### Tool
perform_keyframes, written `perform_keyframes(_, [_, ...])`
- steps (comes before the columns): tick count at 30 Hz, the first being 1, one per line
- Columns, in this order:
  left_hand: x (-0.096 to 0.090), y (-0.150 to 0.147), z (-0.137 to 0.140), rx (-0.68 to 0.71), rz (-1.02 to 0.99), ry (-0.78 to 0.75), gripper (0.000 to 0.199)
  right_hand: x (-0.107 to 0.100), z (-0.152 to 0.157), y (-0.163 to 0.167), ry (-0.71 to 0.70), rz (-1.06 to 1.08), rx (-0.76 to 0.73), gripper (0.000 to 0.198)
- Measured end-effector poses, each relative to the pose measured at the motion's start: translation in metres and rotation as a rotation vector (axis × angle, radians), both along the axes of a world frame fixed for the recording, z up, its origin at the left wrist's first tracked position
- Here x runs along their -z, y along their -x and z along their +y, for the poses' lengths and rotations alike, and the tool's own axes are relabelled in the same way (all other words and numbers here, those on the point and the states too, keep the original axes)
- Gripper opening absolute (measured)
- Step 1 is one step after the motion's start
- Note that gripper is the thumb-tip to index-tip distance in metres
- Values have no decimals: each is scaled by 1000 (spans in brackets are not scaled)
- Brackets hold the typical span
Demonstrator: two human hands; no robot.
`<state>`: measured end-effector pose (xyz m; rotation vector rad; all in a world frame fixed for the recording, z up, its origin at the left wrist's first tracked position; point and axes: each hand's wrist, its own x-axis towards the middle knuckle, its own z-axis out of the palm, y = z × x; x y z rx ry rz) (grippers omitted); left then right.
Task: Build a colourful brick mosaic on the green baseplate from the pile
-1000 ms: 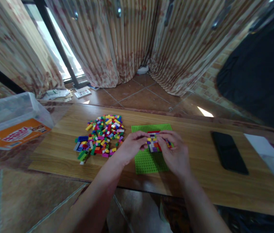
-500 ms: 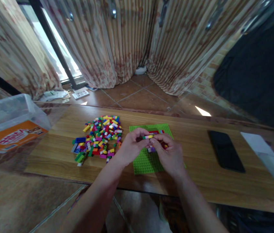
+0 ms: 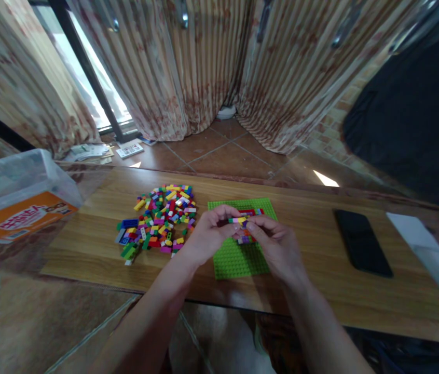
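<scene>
My left hand (image 3: 214, 231) is closed in a pinch on a short row of joined toy bricks (image 3: 236, 221), green, pink and yellow, held above the green baseplate (image 3: 238, 262). At the row's right end, the fingertips of my right hand (image 3: 274, 239) are closed on a small dark blue or purple brick (image 3: 244, 225). Beneath my fingers, red bricks (image 3: 254, 212) and purple and white bricks (image 3: 244, 239) sit on the baseplate, partly hidden by both hands.
Left of the baseplate spreads a pile of loose coloured bricks (image 3: 161, 218). A clear plastic box (image 3: 59, 179) with an orange label stands at the far left. To the right lie a black phone (image 3: 361, 243) and white paper (image 3: 417, 234) on the wooden table (image 3: 313, 259).
My right hand has shifted slightly right, and a small dark brick now shows at its fingertips by the row's end. My left hand has stayed nearly still.
</scene>
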<state>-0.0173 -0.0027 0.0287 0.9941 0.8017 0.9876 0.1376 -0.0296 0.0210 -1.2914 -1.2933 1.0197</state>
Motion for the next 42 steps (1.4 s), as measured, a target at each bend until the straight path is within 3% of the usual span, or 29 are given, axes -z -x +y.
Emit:
perform_keyframes(7, [4,8,7,-153,123,126,17,4,6,-20,-225,-457,192,19])
perform_keyframes(14, [8,13,8,43,335,109,23,12,8,-20,-324,-761,88,21])
perform_keyframes(23, [15,11,4,141,402,67,40,23,12,-14,-353,-808,30,19])
perform_keyframes(42, [15,8,2,187,376,7,48,23,15,-4,-294,-767,221,21])
